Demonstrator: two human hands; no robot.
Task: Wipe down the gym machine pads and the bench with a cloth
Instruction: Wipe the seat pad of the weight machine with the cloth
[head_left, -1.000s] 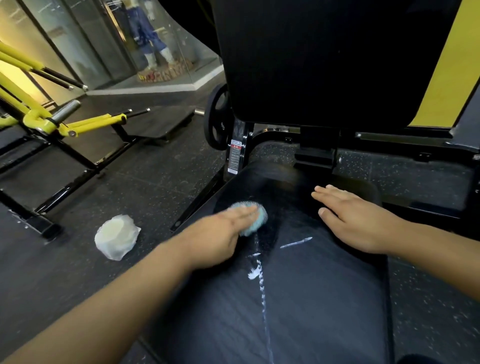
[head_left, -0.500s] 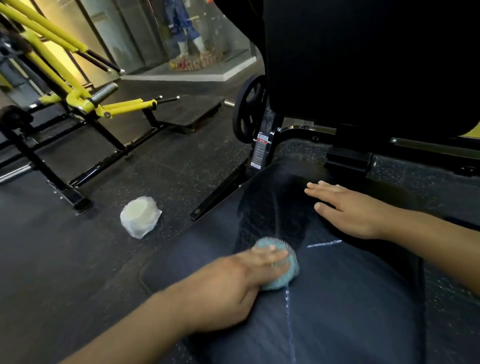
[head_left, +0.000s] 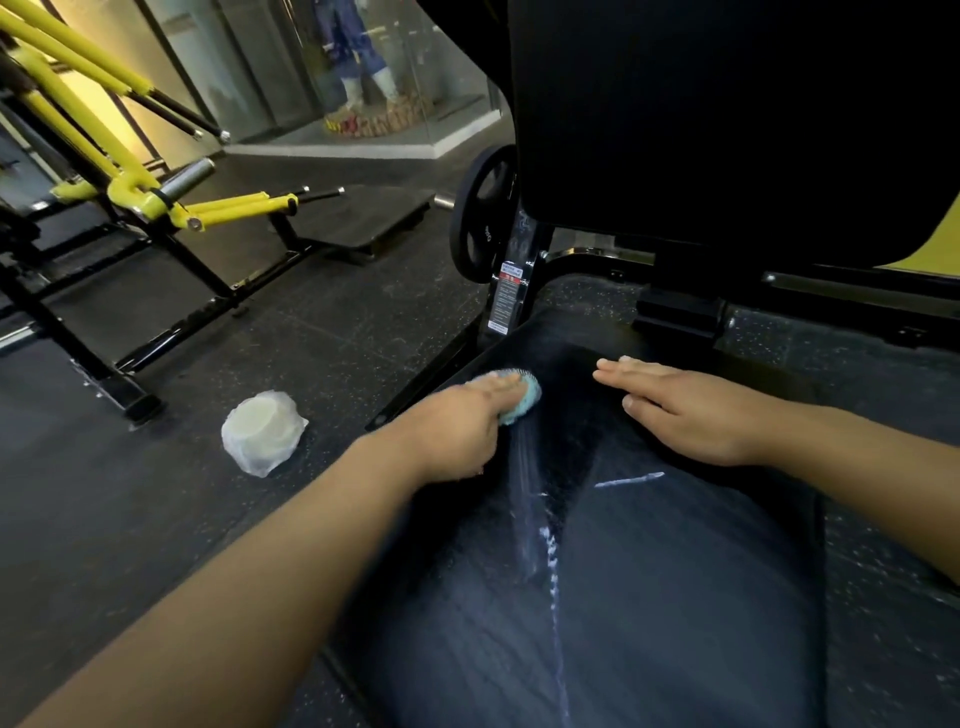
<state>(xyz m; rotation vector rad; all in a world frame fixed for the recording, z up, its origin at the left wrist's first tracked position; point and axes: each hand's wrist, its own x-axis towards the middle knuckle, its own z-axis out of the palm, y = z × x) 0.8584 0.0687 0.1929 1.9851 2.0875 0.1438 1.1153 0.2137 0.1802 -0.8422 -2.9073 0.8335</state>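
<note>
A black bench seat pad (head_left: 675, 597) fills the lower middle of the head view, with wet streaks and a white foam line running down it. My left hand (head_left: 457, 426) presses a small teal cloth (head_left: 522, 397) onto the pad near its far left edge, fingers laid over the cloth. My right hand (head_left: 680, 405) lies flat on the pad to the right, fingers straight, holding nothing. A large black back pad (head_left: 727, 114) stands upright behind the seat.
A white wrapped bundle (head_left: 262, 431) lies on the dark rubber floor left of the bench. A black weight plate (head_left: 485, 213) hangs on the machine frame. A yellow and black machine (head_left: 130, 192) stands at the left, with a glass wall behind.
My left hand has pushed the cloth away from me, back up the pad towards its far left edge, leaving a wet streak. My right hand has stayed flat in place.
</note>
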